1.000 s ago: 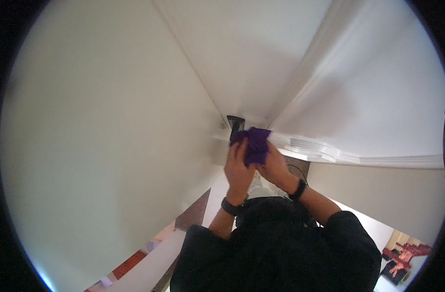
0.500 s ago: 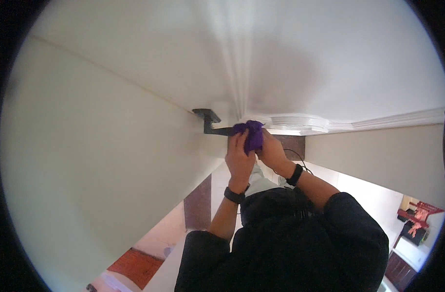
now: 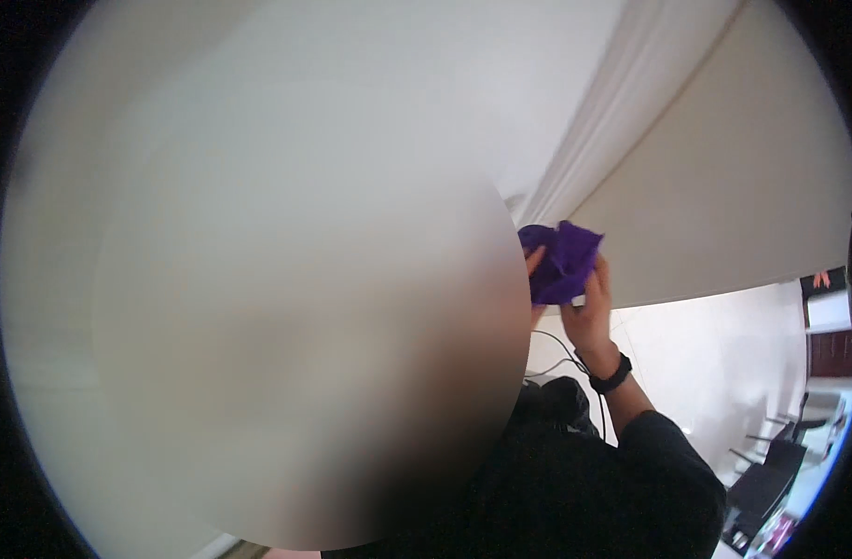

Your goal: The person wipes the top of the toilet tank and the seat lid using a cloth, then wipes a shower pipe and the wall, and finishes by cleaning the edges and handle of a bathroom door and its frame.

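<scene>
A crumpled purple cloth (image 3: 568, 261) is held up between my two hands, right of the middle. My right hand (image 3: 588, 315) grips its right side, with the thumb and fingers closed on it; a black band circles that wrist. Of my left hand (image 3: 535, 260) only some fingers show, bent against the left part of the cloth. A large pale, hazy shape (image 3: 286, 279) with a round right edge hides the rest of that hand and its forearm. What this shape is, I cannot make out.
A beige panel (image 3: 734, 177) rises on the right beside pale moulded trim (image 3: 594, 121). Dark cables (image 3: 568, 349) hang below my hands, above a light tiled floor (image 3: 687, 359). Black chairs (image 3: 766, 480) stand at the lower right.
The view has shifted, and the cloth and my hands now appear farther right. The black door handle is out of sight. The hazy shape now covers much of the left side.
</scene>
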Demonstrator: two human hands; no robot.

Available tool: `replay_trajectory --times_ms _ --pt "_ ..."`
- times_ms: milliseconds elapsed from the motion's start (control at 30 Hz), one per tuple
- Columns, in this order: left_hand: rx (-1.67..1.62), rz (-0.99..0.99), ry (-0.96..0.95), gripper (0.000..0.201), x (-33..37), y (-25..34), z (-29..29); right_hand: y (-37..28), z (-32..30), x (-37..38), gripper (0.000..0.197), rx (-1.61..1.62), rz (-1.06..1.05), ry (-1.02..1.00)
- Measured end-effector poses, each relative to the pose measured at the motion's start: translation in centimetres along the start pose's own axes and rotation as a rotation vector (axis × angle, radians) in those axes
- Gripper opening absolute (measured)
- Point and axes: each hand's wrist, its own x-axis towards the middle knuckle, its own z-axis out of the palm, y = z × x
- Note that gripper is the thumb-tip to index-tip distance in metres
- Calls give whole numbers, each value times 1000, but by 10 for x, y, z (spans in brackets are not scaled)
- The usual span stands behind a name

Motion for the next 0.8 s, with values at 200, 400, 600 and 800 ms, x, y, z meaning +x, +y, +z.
replay_trajectory --times_ms 200,400,600,800 --pt "-128 371 -300 73 84 -4 115 79 -73 7 42 -547 -150 415" --pt "-145 358 -388 58 84 -17 147 90 -65 -17 43 -702 -103 460" --pt "-11 365 -305 48 118 -60 154 149 -20 5 43 -590 -73 503" --pt "-232 236 -141 41 138 -54 160 119 -37 52 30 -769 -166 395"
